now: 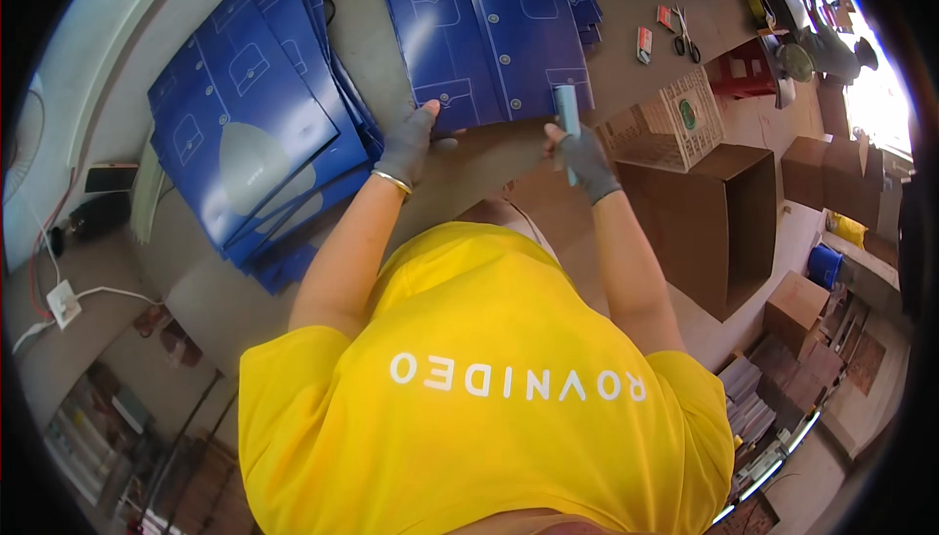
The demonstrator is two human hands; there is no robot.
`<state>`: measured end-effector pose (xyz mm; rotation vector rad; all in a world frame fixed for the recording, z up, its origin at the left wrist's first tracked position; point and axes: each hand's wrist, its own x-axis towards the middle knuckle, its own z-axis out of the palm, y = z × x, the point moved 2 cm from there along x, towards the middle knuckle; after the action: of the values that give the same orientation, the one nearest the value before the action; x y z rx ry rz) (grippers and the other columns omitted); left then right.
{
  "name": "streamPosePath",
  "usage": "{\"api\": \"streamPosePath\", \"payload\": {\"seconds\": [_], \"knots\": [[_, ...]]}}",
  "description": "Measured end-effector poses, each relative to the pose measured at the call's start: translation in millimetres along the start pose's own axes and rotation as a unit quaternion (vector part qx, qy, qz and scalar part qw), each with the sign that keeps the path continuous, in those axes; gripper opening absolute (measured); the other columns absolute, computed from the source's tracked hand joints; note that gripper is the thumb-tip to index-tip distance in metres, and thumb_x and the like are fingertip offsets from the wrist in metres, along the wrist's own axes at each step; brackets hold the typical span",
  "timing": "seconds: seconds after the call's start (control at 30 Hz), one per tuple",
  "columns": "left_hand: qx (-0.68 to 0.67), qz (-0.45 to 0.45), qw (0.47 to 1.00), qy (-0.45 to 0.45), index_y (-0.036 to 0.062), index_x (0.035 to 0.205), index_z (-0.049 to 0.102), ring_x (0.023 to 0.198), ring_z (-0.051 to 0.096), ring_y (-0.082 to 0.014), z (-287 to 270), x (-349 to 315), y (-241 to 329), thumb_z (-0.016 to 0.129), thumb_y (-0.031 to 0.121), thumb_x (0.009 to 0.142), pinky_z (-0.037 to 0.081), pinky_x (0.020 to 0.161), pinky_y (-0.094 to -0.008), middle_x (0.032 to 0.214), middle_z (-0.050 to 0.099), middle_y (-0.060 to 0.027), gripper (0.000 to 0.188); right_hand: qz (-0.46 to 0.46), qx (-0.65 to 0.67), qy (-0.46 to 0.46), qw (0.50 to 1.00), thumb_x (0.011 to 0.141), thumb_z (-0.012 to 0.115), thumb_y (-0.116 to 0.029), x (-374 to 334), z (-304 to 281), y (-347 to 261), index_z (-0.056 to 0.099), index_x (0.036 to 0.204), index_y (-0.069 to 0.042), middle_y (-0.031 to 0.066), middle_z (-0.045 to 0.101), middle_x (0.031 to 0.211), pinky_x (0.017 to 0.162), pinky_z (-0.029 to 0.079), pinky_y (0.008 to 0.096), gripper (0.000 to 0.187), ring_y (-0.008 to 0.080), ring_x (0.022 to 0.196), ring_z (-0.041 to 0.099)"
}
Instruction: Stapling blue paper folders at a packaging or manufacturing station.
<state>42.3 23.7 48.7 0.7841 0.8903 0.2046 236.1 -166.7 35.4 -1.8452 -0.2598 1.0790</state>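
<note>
A glossy dark-blue printed sheet [469, 56], with a shirt-like pattern of pockets and buttons, lies in front of me on top of other blue sheets. At its near left corner is my left hand [407, 149] in a grey glove with bare fingertips. The thumb rests on the sheet and the fingers go under its edge. My right hand [587, 158], gloved alike, is closed around a light-blue bar-shaped tool [566, 105]. The tool's upper end overlaps the sheet's near right corner; its exact kind is unclear.
Fanned blue printed sheets [249, 114] are piled at the left. Scissors [685, 38] and small red-and-white boxes [645, 44] lie at the far right. An open cardboard box [675, 212] and a cream perforated basket [675, 124] stand beside my right arm. A power strip [65, 304] is at the left.
</note>
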Motion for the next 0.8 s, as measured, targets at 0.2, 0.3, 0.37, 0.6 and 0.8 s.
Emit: {"api": "streamPosePath", "payload": {"seconds": [0.2,0.3,0.37,0.6,0.8], "knots": [[0.037,0.038,0.998,0.022,0.0073,0.126,0.045,0.079,0.067,-0.0187,2.1,-8.7,14.4,0.044,0.018,0.095,0.054,0.057,-0.0248,0.104,0.063,-0.0092,0.032,0.034,-0.086,0.020,0.996,0.089,0.062,-0.026,6.9,-30.6,-0.4,0.056,0.088,-0.003,0.0038,0.057,0.068,0.051,0.047,0.0270,0.024,0.0126,0.058,0.058],[0.044,0.044,0.998,0.018,0.0074,0.125,0.045,0.079,0.067,-0.0180,4.6,-11.4,16.5,0.044,0.018,0.095,0.054,0.056,-0.0244,0.104,0.063,-0.0089,0.032,0.047,-0.130,0.014,0.990,0.088,0.064,-0.027,1.5,-29.5,-6.3,0.055,0.081,-0.004,0.0032,0.055,0.064,0.046,0.043,0.0269,0.026,0.0125,0.053,0.055],[0.033,0.049,0.998,0.014,0.0054,0.120,0.050,0.079,0.066,-0.0184,8.3,-13.4,19.0,0.048,0.019,0.094,0.055,0.059,-0.0258,0.102,0.064,-0.0084,0.030,0.048,-0.132,0.034,0.990,0.088,0.064,-0.028,0.2,-26.8,-3.8,0.054,0.080,-0.004,0.0031,0.055,0.063,0.044,0.042,0.0270,0.027,0.0122,0.051,0.054],[-0.057,0.042,0.997,-0.018,0.0008,0.104,0.060,0.082,0.063,-0.0174,42.6,30.9,-44.5,0.067,0.020,0.086,0.053,0.071,-0.0294,0.098,0.064,-0.0085,0.027,0.044,-0.016,0.003,0.999,0.085,0.067,-0.029,-21.3,19.8,-1.6,0.057,0.088,-0.004,0.0041,0.056,0.065,0.047,0.043,0.0255,0.027,0.0124,0.052,0.055],[0.020,0.135,0.990,-0.031,-0.0001,0.102,0.062,0.089,0.060,-0.0170,24.0,69.6,-17.6,0.068,0.014,0.082,0.049,0.083,-0.0301,0.098,0.063,-0.0088,0.025,0.050,0.001,-0.244,0.968,0.082,0.069,-0.026,-73.5,-2.4,-4.2,0.056,0.109,0.000,0.0083,0.064,0.085,0.064,0.048,0.0279,0.040,0.0153,0.069,0.060]]}}
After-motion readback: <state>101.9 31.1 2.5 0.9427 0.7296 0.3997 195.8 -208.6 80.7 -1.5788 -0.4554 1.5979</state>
